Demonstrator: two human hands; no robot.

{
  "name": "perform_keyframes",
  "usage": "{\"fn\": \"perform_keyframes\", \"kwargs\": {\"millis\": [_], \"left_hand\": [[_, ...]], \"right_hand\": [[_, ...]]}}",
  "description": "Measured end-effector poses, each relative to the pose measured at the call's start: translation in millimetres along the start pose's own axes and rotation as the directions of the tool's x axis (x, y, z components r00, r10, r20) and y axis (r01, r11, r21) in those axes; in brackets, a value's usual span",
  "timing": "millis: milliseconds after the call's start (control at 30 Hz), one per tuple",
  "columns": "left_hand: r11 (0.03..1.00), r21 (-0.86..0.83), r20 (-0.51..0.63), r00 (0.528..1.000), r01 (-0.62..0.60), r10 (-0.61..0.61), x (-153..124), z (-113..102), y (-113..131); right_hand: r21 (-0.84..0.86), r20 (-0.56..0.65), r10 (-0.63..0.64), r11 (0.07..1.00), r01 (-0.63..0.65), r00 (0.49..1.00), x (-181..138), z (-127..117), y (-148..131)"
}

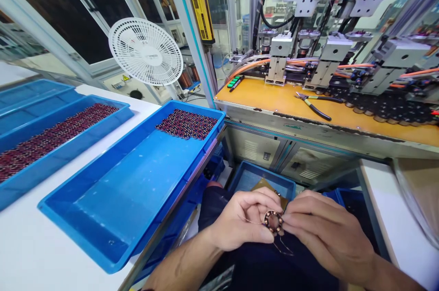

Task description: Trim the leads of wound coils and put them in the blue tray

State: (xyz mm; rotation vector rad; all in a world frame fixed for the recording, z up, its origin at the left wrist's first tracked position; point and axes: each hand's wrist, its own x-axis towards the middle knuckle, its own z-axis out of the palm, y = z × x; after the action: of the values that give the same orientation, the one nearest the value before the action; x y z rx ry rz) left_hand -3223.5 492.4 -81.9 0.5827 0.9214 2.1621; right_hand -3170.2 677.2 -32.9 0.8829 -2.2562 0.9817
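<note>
Overall, the biggest thing in view is the machine (pixel 338 49) at upper right, its row of metal fixtures standing over an orange-topped table (pixel 264 92). To the left, a white table (pixel 20 236) carries a long blue tray (pixel 123 190), with small dark parts (pixel 187 123) packed into its far end and the near part of its floor bare. Further left lies another blue tray (pixel 75 154), holding a long band of similar parts, and a white fan (pixel 147 53) stands beyond. Low at the centre, the two hands meet above the lap: the left hand (pixel 245 220) curls round a copper-wound ring (pixel 267 221), pinching it between thumb and fingers, while the right hand (pixel 325 227) comes in with its fingertips bunched at the ring's right edge; whether they grip its rim or a strand there, I cannot tell. Being round, the ring offers no long axis; its open face turns up toward the head camera. It sits directly between the hands, nearer the left one, which bears it. On the orange table, well apart from the hands, lie pliers (pixel 307 99) with spread handles. Smallest of all, a thin wire (pixel 279 250) hangs loose below the ring.
</note>
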Motion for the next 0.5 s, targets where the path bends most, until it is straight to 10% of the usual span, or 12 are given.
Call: {"fn": "perform_keyframes", "kwargs": {"millis": [167,367,500], "left_hand": [[0.973,0.162,-0.036,0.985,-0.163,0.171,0.6,-0.1,-0.9],[0.942,0.323,-0.072,0.995,0.09,-0.07,-7.9,-0.5,5.7],[0.959,0.282,-0.042,0.998,-0.023,0.036,-11.3,0.5,1.8]], "right_hand": [[-0.025,-0.117,0.076,0.997,-0.079,0.99,-6.7,11.2,-4.2],[-0.074,-0.159,0.037,0.996,-0.049,0.987,-11.5,15.1,-5.4],[-0.118,-0.187,0.057,0.99,-0.08,0.981,-12.2,18.8,-7.1]]}}
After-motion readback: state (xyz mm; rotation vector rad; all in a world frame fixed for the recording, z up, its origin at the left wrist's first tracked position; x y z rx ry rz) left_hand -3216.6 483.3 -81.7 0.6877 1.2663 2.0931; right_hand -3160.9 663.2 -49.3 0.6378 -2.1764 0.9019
